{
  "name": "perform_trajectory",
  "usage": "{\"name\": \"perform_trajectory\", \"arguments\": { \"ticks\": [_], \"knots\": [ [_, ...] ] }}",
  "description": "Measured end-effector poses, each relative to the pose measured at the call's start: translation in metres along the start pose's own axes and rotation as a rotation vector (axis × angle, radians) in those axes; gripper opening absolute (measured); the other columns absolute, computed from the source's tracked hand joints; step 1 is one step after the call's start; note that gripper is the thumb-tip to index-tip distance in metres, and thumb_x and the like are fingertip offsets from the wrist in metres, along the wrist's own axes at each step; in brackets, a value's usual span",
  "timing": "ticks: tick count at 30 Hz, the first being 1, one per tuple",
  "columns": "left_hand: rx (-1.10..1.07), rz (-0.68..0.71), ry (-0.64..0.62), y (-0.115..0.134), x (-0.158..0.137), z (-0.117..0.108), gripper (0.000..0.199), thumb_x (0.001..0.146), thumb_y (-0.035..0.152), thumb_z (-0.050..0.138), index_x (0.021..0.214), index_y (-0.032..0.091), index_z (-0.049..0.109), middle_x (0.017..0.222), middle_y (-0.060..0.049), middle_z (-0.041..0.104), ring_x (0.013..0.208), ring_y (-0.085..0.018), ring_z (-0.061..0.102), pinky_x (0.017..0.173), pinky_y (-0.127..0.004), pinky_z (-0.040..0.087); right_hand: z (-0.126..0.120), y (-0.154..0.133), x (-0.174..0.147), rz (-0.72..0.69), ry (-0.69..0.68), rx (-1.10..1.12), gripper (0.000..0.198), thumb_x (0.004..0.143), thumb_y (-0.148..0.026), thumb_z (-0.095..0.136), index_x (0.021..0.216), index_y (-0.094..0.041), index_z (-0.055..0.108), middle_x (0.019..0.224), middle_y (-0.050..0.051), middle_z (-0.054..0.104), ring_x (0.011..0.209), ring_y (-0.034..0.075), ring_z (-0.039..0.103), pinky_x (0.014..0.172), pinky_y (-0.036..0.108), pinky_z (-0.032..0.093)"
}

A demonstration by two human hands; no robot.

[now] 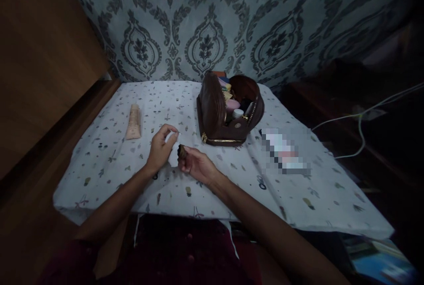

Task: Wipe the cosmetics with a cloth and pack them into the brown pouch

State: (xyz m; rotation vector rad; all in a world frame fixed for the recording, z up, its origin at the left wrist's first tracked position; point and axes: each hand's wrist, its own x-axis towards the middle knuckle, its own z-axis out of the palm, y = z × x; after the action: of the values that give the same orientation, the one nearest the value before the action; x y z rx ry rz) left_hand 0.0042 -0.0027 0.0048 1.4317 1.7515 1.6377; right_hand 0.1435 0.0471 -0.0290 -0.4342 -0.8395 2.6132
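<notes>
Over the middle of the table, my left hand [160, 146] is closed on a thin white piece that looks like tissue or a wipe [174, 159]. Close beside it, my right hand [199, 166] pinches a small dark gold-brown object with a jagged edge [181, 151]. That object is against or just next to the white piece; its exact kind is too small to make out. Behind my hands, to the right, stands a brown zippered cosmetics bag [213, 113], unzipped. Inside it are a pink item [233, 104], a white-capped container [237, 113] and other small things.
A beige squeeze tube [134, 121] stands at the left on the patterned white tablecloth [109, 170]. To the right lies a blurred-out flat device [285, 151], with a pale cable [351, 117] beyond the table edge. Wooden furniture [43, 55] rises at the left.
</notes>
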Motion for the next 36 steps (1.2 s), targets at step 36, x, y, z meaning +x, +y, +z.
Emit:
{"name": "perform_trajectory", "arguments": {
  "ticks": [36],
  "knots": [
    [0.012, -0.163, -0.328, -0.009, 0.003, -0.011, 0.047, 0.098, 0.061, 0.033, 0.077, 0.022, 0.049, 0.066, 0.002, 0.05, 0.066, -0.016, 0.05, 0.062, -0.028, 0.044, -0.004, -0.008, -0.001, -0.221, 0.044, -0.174, 0.048, 0.067, -0.044, 0.089, 0.103, -0.023, 0.064, 0.092, 0.001, 0.072, 0.079, 0.016, 0.069, 0.077, 0.032, 0.055]
  ]
}}
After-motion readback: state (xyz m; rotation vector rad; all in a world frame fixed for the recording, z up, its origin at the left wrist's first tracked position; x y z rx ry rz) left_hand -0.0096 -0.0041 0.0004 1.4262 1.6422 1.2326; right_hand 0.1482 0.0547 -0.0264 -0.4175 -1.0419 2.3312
